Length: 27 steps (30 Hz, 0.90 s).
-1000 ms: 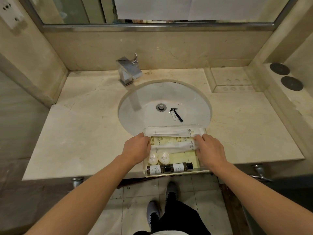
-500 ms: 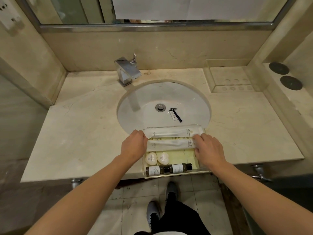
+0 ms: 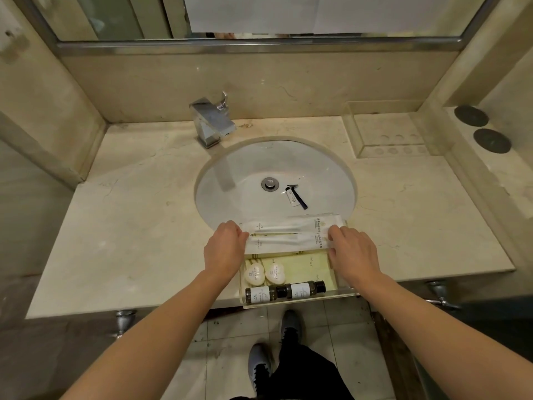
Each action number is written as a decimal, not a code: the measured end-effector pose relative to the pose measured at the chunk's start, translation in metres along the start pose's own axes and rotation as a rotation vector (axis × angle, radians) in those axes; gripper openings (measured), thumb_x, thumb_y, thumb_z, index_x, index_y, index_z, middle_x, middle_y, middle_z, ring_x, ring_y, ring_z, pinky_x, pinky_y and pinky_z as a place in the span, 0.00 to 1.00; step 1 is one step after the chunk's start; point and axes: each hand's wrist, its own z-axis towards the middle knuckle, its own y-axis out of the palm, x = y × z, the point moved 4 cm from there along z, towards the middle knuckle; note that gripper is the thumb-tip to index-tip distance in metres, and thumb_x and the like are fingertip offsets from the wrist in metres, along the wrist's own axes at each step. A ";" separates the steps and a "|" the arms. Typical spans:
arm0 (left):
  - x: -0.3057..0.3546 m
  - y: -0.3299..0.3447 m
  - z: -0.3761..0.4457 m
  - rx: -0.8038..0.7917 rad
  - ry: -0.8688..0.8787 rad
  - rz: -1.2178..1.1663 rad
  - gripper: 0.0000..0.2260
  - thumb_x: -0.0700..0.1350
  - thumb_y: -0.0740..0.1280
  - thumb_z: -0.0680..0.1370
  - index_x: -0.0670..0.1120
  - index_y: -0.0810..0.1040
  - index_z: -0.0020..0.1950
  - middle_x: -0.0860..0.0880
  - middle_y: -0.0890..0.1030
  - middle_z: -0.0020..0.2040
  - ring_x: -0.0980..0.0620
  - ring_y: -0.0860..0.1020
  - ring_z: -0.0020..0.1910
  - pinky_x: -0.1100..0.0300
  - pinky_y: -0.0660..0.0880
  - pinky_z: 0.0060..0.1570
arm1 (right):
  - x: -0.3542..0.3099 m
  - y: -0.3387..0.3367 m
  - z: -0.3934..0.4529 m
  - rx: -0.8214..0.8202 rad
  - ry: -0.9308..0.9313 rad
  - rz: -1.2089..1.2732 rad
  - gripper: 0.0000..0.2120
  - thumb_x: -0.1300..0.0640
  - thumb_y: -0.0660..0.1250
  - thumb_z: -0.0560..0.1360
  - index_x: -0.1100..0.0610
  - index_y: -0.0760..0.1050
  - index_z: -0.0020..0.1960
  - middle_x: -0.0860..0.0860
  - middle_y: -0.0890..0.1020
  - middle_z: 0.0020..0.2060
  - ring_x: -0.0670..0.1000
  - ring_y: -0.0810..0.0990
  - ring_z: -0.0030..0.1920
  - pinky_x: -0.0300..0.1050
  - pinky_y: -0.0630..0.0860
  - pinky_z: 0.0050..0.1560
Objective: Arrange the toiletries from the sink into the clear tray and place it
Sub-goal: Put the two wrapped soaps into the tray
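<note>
A clear tray [image 3: 300,301] sits on the counter's front edge, just below the white sink [image 3: 245,174]. Across its far side lie two long white packets [image 3: 288,233], side by side. My left hand [image 3: 223,251] pinches the left ends and my right hand [image 3: 350,255] grips the right ends. Nearer me in the tray lie two round white soaps [image 3: 264,273] and two small dark bottles [image 3: 284,292] end to end. A black razor [image 3: 298,196] with a small white packet lies in the sink, right of the drain.
A chrome faucet [image 3: 212,122] stands behind the sink at the left. A second clear tray [image 3: 386,134] rests at the back right of the marble counter [image 3: 129,241]. Two dark round discs [image 3: 480,128] sit on the raised right ledge. My shoes show on the tiled floor below.
The nearer white packet slid away from me, closing up against the far packet and uncovering more of the yellow tray bottom. Both hands moved slightly with it.
</note>
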 end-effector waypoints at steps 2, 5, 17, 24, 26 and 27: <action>0.000 -0.001 0.000 0.012 -0.005 -0.015 0.08 0.49 0.63 0.80 0.45 0.72 0.47 0.48 0.77 0.46 0.49 0.75 0.39 0.56 0.71 0.38 | 0.000 -0.001 0.001 0.010 0.004 0.012 0.10 0.60 0.73 0.67 0.55 0.72 0.42 0.50 0.77 0.31 0.53 0.72 0.29 0.43 0.63 0.32; 0.003 -0.004 -0.003 0.053 0.050 0.004 0.08 0.49 0.63 0.79 0.45 0.71 0.49 0.48 0.75 0.47 0.49 0.75 0.41 0.57 0.70 0.37 | 0.000 -0.003 0.002 0.016 0.004 0.028 0.10 0.61 0.73 0.66 0.56 0.72 0.42 0.50 0.77 0.29 0.53 0.72 0.28 0.43 0.63 0.31; 0.018 0.005 -0.006 -0.111 0.752 0.422 0.16 0.53 0.71 0.72 0.51 0.78 0.59 0.48 0.75 0.68 0.45 0.72 0.67 0.48 0.68 0.63 | -0.001 -0.006 0.001 -0.055 0.031 0.033 0.07 0.56 0.68 0.72 0.54 0.72 0.48 0.49 0.79 0.35 0.52 0.75 0.34 0.44 0.65 0.36; 0.025 0.001 -0.003 -0.057 0.696 0.354 0.11 0.52 0.71 0.73 0.51 0.79 0.54 0.51 0.80 0.56 0.48 0.76 0.55 0.54 0.69 0.54 | 0.001 -0.007 0.003 -0.043 0.052 0.027 0.06 0.57 0.67 0.72 0.55 0.73 0.47 0.50 0.80 0.37 0.52 0.75 0.35 0.45 0.65 0.37; 0.026 0.002 -0.003 -0.065 0.672 0.351 0.12 0.52 0.71 0.74 0.51 0.79 0.55 0.51 0.79 0.56 0.48 0.74 0.55 0.55 0.68 0.54 | 0.001 -0.006 0.004 -0.031 0.054 0.032 0.06 0.57 0.68 0.72 0.55 0.73 0.47 0.50 0.79 0.36 0.52 0.75 0.34 0.45 0.66 0.37; 0.027 0.002 -0.003 -0.075 0.664 0.355 0.14 0.53 0.70 0.74 0.50 0.78 0.57 0.51 0.78 0.57 0.49 0.74 0.55 0.55 0.68 0.55 | 0.001 -0.005 0.004 -0.027 0.053 0.032 0.06 0.57 0.68 0.71 0.55 0.73 0.47 0.50 0.79 0.36 0.52 0.75 0.35 0.45 0.66 0.37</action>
